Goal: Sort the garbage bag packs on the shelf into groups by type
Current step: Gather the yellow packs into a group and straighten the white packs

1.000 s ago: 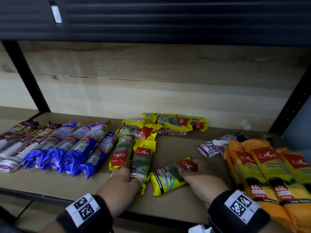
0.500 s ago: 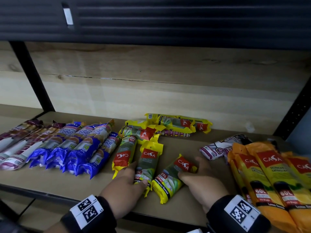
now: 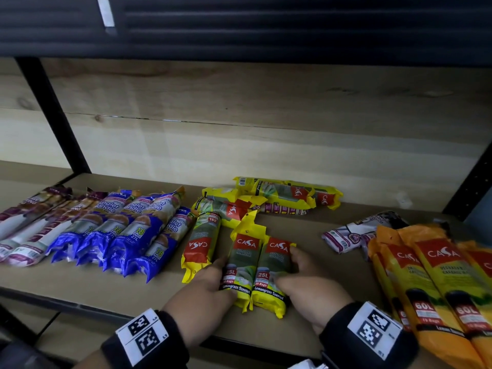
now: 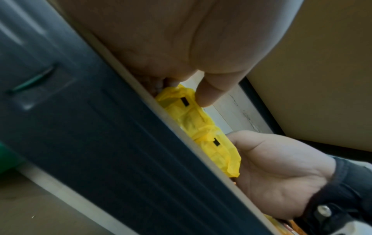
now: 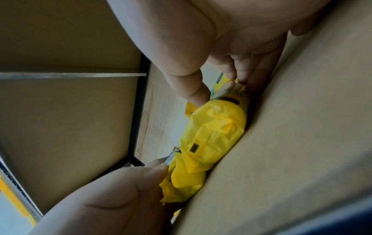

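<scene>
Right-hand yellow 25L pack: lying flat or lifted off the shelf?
Flat. The yellow 25L pack lies on the shelf, right hand gripping its side.

Left hand (image 4: 181,47) thumb on yellow packs (image 4: 203,127), right hand (image 4: 281,174) beside, shelf edge (image 4: 120,143)

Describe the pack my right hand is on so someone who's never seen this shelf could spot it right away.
Start at the wooden shelf and find the yellow 25L Casa packs in its middle. Near the front edge two lie side by side, labels facing you; yours is the right-hand yellow pack, under the right hand. Its twin sits under the left hand.
</scene>
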